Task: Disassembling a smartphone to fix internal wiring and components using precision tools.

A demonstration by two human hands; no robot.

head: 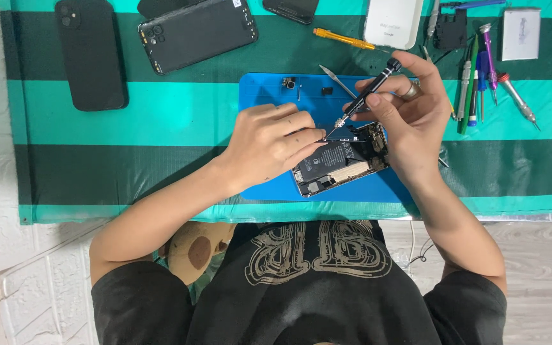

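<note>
Opened smartphone [343, 161], its back removed so the dark battery and small circuit parts show, lies tilted on a blue work mat [269, 96] at the centre of a table covered in a green and teal striped cloth [129, 115]. The person's left hand [269, 142] rests on the phone's left end, fingers curled down over it and pressing it in place. The right hand [410, 105] pinches a slim black screwdriver [365, 96] between thumb and fingertips, closed firmly around the shaft; the tool slants down to the left, its metal tip touching the phone's upper edge just beside the left fingertips. A ring sits on one right finger.

On the mat above the hands lie a few tiny loose parts and a pair of tweezers [337, 80]. Further up the cloth, a black phone [91, 54] lies at the left, with a second dark phone [198, 32] face down beside it. A yellow-handled screwdriver [343, 38] and a white case [394, 22] lie near the top, and a row of pens and precision drivers [480, 83] sits at the right. The person wears a black printed shirt.
</note>
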